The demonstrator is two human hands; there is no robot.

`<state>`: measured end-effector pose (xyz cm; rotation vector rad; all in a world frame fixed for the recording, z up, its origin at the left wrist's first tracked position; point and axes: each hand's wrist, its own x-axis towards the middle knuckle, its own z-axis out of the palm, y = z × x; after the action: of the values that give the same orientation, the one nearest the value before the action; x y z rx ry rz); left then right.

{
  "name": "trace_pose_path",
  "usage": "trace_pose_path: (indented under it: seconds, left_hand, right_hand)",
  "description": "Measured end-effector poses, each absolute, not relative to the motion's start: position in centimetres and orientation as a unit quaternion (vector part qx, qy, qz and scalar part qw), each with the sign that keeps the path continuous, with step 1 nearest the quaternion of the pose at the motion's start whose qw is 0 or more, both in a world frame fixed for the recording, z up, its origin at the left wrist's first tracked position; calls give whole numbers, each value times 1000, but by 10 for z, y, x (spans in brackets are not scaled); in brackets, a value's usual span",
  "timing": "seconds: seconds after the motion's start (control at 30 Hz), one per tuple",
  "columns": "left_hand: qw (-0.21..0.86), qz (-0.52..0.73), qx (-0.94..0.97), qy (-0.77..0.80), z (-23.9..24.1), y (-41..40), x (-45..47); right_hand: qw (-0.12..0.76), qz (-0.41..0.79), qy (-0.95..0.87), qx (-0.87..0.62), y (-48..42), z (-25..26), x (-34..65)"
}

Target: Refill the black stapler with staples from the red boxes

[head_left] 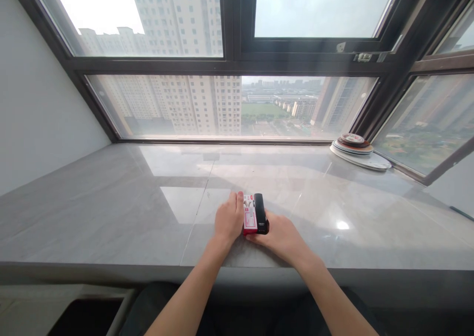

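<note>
In the head view, a small red-and-white box (250, 218) with a printed top stands side by side with a black stapler (261, 212), near the middle of the sill. My left hand (228, 217) presses against the box's left side, fingers together along its edge. From the right, my right hand (283, 234) is wrapped round the stapler's near end, its thumb reaching under the front of the box. Both things are held against each other between my hands. My right fingertips are partly hidden behind the stapler.
The grey marble-look window sill (111, 217) runs across the view, its front edge close to my forearms. A stack of round plates or mats (353, 146) lies in the far right corner by the window. A dark window frame (229, 65) borders the back.
</note>
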<state>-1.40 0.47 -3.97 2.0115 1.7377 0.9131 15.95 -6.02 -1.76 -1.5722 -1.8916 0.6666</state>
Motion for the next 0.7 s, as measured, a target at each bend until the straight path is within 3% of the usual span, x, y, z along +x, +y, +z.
trace_pose_path:
  seconds: [0.3, 0.7]
  left_hand:
    - [84, 192, 740, 639, -31, -3, -12]
    - [109, 123, 806, 568, -29, 19, 63]
  right_hand:
    - [269, 255, -715, -592, -63, -14, 162]
    - [188, 181, -729, -632, -45, -17, 242]
